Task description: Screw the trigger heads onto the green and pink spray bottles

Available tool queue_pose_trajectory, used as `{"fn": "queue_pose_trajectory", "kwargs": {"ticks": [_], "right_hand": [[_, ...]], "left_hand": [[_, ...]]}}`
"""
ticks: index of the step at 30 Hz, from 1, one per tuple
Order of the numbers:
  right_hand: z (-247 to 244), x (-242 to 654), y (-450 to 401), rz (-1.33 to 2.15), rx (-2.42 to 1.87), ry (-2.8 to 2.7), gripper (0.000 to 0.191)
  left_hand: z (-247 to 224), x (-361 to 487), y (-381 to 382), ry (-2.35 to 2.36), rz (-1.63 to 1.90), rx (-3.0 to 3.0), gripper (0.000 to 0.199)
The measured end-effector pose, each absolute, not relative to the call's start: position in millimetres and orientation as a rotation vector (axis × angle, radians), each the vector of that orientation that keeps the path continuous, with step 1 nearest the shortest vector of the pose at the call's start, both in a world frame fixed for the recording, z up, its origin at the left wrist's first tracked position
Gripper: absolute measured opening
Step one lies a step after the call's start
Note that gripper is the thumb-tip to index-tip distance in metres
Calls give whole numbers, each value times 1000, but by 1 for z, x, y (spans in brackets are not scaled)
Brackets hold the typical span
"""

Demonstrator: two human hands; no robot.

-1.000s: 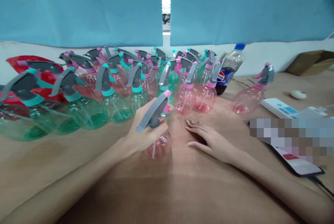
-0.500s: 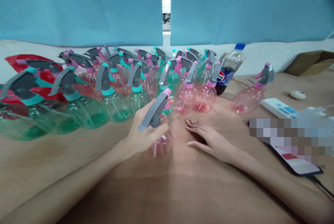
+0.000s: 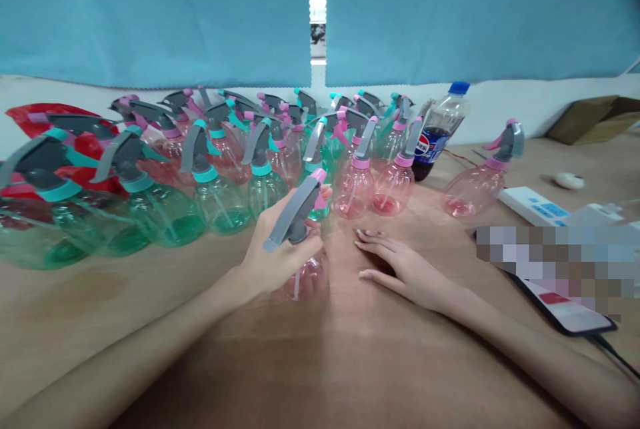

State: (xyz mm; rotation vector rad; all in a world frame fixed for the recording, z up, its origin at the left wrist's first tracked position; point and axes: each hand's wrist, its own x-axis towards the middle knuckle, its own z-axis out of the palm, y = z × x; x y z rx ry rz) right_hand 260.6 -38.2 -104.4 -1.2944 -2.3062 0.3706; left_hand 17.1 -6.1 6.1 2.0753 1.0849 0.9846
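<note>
The pink sprayer stands on the counter, neck hidden by the left hand, whose grip wraps it; contents unclear. At 3 o'clock the right hand lies, grip spread. At 1: 2 pink bottles, 1 part-full cola behind; at 2: 1 lone bottle. At 9, 1 green bottle is cut off; overlapping sprayers at 10 and 11 defy counting.

A spray bottle sits just off the view's centre toward 6 o'clock, gripped near its neck, roughly upright on the table. Its rounded body is see-through pink, partly hidden, with a pale tube inside. The long grey lever trails toward 7 o'clock; the pink nozzle points to 1 o'clock, above a pink trigger.
</note>
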Motion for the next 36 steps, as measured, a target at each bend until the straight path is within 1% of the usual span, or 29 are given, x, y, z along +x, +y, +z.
{"fn": "queue_pose_trajectory", "kwargs": {"ticks": [2,3,8,13,20,34,36], "right_hand": [[-104,260,-38,374,-1293,-2306,53],[-104,260,-38,375,-1292,-2305,53],[-103,260,-39,378,-1281,-2292,51],[-103,260,-39,377,-1286,-2301,53],[-103,260,-39,362,-1298,-2310,53],[-104,260,-39,367,-1281,-2287,52],[-103,259,-39,369,-1288,-2289,51]], "left_hand": [[5,17,-6,1063,983,2063,30],[5,17,-6,1050,989,2049,31],[6,19,-5,1007,994,2000,51],[8,19,-5,989,985,2008,60],[3,19,-12,948,827,2077,60],[4,19,-13,949,816,2052,54],[4,19,-14,964,813,2050,49]]}}
